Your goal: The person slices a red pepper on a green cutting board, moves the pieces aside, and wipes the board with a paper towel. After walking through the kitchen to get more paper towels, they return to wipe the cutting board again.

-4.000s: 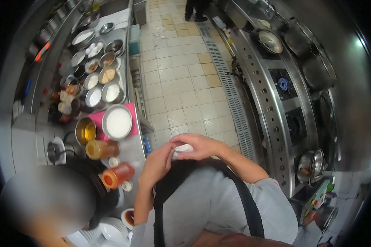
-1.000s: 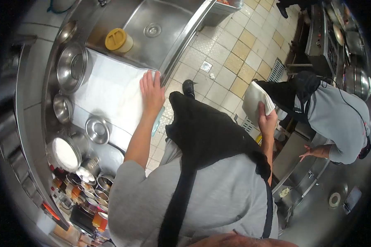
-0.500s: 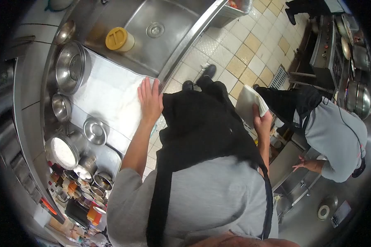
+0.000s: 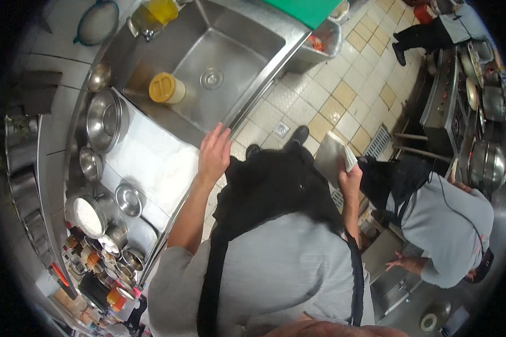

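Left hand (image 4: pixel 213 154) has come off the spread white cloth (image 4: pixel 152 160) it pressed half a second ago and now sits at the counter's (image 4: pixel 171 216) front edge, by the near corner of the sink (image 4: pixel 219 67), fingers loosely extended and holding nothing. Right hand (image 4: pixel 349 178) is closed on a folded white cloth (image 4: pixel 330 156), held over the floor tiles, well apart from the counter. A yellow-lidded container (image 4: pixel 166 88) stands in the sink's left corner. Steel bowls (image 4: pixel 104 121) line the counter's back edge beside the spread cloth. A co-worker (image 4: pixel 444 224) bends at the right.
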Tool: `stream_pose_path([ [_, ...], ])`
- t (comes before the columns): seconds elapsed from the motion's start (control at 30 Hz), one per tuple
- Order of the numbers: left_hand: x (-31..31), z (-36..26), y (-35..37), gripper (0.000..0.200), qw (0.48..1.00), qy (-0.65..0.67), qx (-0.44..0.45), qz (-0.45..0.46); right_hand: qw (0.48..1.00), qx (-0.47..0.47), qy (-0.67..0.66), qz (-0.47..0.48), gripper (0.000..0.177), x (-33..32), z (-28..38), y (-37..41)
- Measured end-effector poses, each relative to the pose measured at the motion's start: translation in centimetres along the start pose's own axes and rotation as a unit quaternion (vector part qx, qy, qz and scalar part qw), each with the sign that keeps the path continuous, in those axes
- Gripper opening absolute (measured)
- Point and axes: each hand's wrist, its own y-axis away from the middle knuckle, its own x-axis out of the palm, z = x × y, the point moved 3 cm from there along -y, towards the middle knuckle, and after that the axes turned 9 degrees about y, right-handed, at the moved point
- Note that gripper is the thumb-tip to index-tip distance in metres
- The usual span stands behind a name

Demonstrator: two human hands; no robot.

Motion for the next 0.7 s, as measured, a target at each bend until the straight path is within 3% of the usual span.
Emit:
stream_pose_path([
  [0.27, 5.7, -8.5, -10.0, 0.027, 0.999, 0.038, 0.016, -0.027, 0.998, -0.068, -0.012, 0.014, 0.026, -5.9, -1.3, -13.2],
  [0.37, 8.9, -12.7, -13.8, 0.026, 0.998, 0.041, 0.043, -0.028, 0.997, -0.07, -0.014, -0.043, 0.028, -8.8, -6.0, -16.2],
  [0.43, 9.9, -15.3, -16.9, 0.026, 0.996, 0.037, 0.066, -0.036, 0.998, -0.051, -0.016, -0.029, 0.028, -10.5, -8.2, -18.2],
  [0.7, 13.8, -17.3, -32.5, 0.033, 0.987, -0.017, 0.157, -0.036, 0.997, -0.02, -0.061, -0.046, 0.03, -11.5, -12.2, -23.2],
])
